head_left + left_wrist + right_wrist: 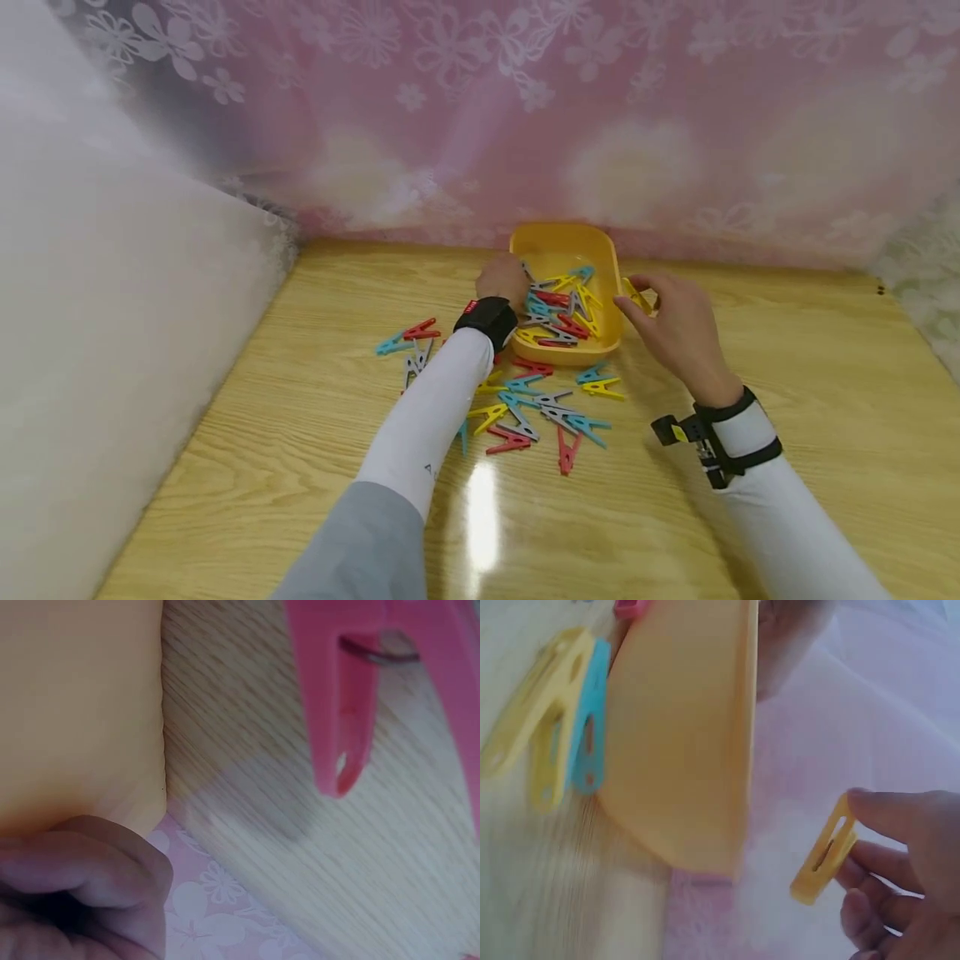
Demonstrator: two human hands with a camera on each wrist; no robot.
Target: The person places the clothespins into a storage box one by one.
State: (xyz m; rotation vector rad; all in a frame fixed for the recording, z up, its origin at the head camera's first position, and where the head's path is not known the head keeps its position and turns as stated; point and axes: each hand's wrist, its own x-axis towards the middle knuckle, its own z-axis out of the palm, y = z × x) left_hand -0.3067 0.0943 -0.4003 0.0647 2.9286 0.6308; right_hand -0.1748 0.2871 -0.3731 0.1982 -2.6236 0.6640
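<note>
Clothespins [536,408] litter table [787,467] before yellow tray [562,246].

We see our left hand [82,889] only as blurred curled fingers (its grasp unclear); the pink peg [375,682] is cropped.

Your open room is the bare desk [787,467] to the right and near edge. In front of the yellow tray [564,246], scattered clothespins [540,408] block the middle. More pegs [408,342] lie left of your left arm. The pink floral curtain [525,108] stands just behind the tray; white fabric [97,333] walls off the left side.
</note>
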